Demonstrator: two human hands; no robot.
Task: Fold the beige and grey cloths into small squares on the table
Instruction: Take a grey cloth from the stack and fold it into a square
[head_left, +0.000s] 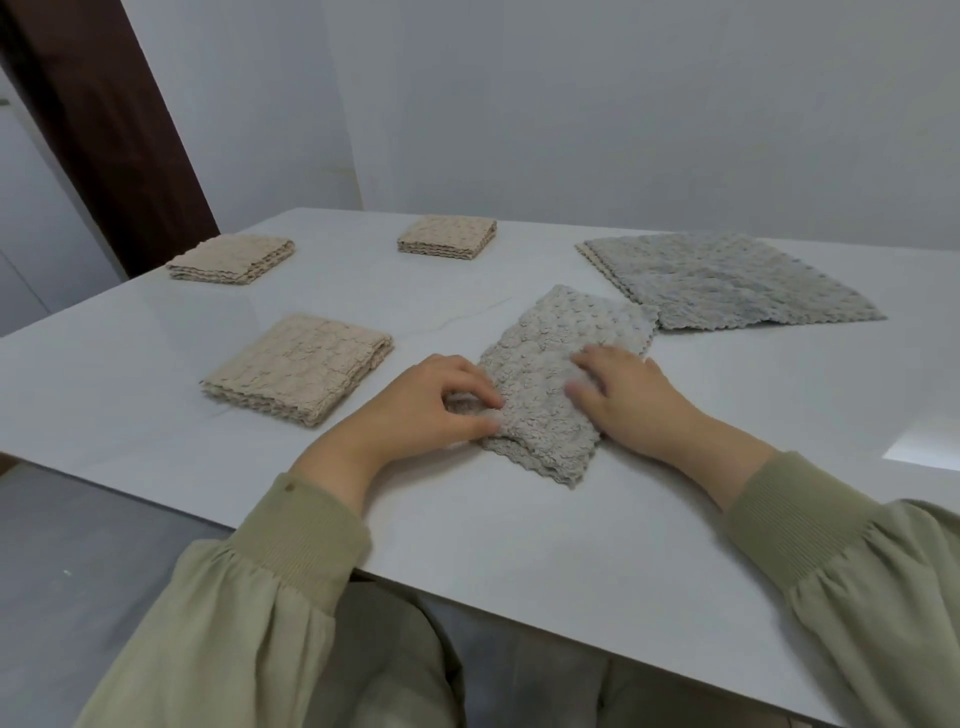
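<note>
Left hand (431, 402) pinches the grey cloth (545, 364) with curled fingers; right hand (631, 397) presses it, fingers straight.

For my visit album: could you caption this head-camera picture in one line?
Left hand pinches, right hand presses a grey cloth mid-fold on the table, three folded beige cloths alongside.

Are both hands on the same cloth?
Yes, the left hand pinches the left edge of the grey cloth and the right hand rests on top of it.

The left hand (431, 405) pinched the left edge of the grey cloth (550, 338), fingers curled. The right hand (631, 400) pressed flat on its right side.
</note>
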